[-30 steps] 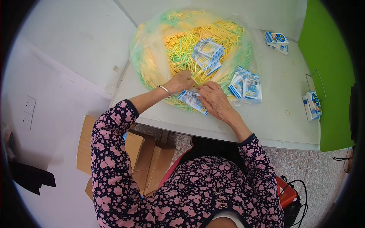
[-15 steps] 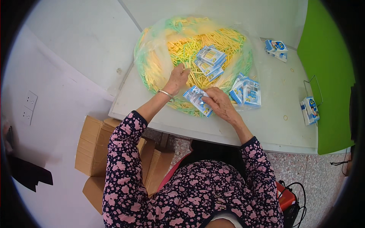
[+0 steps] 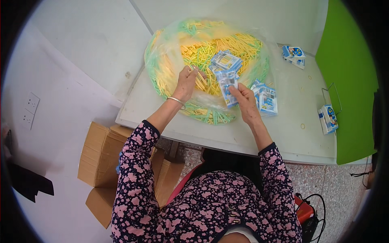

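Note:
A large clear plastic bag, spread wide at the top, holds a heap of thin yellow, orange and green sticks. Over the heap's near left part, my left hand is closed with a few thin sticks between thumb and fingers. My right hand pinches a blue-and-white packet, held up above the bag's near side. Several similar packets lie on the sticks just beyond it. More packets rest at the bag's right edge, close to my right hand.
The bag stands on a light grey table. Packets lie at the back right, and others lean near a wire stand by the green panel. Cardboard boxes stand below the table's left side.
My right hand has lifted the packet slightly up and to the right, turning it more upright. My left hand has shifted slightly left, and sticks now show in its fingers.

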Motion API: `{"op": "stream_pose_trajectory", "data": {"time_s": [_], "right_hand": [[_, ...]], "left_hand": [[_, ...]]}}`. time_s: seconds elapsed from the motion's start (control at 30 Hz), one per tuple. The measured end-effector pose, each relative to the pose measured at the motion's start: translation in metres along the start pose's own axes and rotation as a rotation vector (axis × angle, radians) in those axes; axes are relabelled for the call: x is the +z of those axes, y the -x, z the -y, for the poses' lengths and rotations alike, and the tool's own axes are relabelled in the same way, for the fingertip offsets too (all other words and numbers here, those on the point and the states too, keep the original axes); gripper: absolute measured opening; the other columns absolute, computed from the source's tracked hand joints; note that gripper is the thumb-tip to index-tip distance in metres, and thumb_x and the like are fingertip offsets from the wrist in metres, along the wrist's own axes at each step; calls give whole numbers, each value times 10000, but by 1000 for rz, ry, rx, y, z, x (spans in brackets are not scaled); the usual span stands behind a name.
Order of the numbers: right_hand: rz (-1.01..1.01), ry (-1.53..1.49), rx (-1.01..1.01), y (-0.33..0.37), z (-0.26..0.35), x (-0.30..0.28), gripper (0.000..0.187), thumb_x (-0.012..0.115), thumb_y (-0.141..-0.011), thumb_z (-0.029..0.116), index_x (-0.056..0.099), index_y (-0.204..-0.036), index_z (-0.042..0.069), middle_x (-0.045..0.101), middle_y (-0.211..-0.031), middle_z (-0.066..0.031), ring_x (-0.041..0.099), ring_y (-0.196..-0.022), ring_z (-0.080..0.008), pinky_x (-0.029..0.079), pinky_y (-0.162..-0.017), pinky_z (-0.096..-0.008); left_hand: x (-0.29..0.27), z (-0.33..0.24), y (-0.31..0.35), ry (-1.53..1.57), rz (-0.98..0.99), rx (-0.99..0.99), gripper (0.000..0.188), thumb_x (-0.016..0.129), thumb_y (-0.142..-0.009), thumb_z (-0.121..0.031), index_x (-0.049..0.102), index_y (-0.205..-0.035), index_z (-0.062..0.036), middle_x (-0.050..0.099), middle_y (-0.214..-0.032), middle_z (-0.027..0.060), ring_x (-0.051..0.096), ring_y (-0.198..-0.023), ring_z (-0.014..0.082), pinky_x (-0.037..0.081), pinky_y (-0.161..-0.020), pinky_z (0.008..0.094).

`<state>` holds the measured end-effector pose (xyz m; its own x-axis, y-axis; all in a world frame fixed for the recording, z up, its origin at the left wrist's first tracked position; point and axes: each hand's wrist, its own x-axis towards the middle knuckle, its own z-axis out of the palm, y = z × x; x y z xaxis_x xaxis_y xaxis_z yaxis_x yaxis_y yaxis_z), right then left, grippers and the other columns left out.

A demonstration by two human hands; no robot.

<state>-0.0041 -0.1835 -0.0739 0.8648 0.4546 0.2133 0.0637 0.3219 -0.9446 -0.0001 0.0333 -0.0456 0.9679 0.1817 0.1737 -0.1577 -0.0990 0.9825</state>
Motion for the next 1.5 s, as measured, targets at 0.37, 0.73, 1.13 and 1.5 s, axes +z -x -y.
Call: {"op": "stream_pose_trajectory", "data": {"time_s": [0.37, 0.73, 1.13, 1.5], "right_hand": [[-376, -590, -43, -54, 1, 40, 236, 508, -897, 175, 549, -1047, -3, 625, -964, -89, 576, -890, -142, 423, -826, -273], [-435, -995, -9, -78, -27, 53, 210, 423, -926, 142, 500, -1036, -20, 583, -992, -113, 562, -916, -198, 443, -852, -336], [-365, -953, -35, -72, -14, 55, 178, 453, -898, 141, 570, -961, 20, 625, -924, -84, 584, -876, -179, 458, -821, -317], [-360, -936, -14, -65, -8, 55, 182, 446, -906, 149, 541, -977, 12, 607, -941, -91, 575, -894, -200, 449, -835, -335]], "left_hand": [[14, -38, -25, 582, -96, -255, 198, 403, -914, -63, 358, -1052, 72, 497, -985, 214, 563, -888, 309, 495, -793, 417], [58, -10, -9, 908, -17, -110, 128, 521, -813, 9, 452, -921, 14, 559, -862, 126, 580, -801, 210, 506, -748, 321], [72, -8, 7, 693, -27, 42, 179, 542, -816, 19, 510, -986, -27, 578, -948, 60, 558, -880, 133, 460, -814, 263], [76, -3, 9, 627, -56, 55, 141, 523, -847, -5, 495, -983, -30, 566, -941, 44, 554, -874, 125, 452, -812, 252]]}}
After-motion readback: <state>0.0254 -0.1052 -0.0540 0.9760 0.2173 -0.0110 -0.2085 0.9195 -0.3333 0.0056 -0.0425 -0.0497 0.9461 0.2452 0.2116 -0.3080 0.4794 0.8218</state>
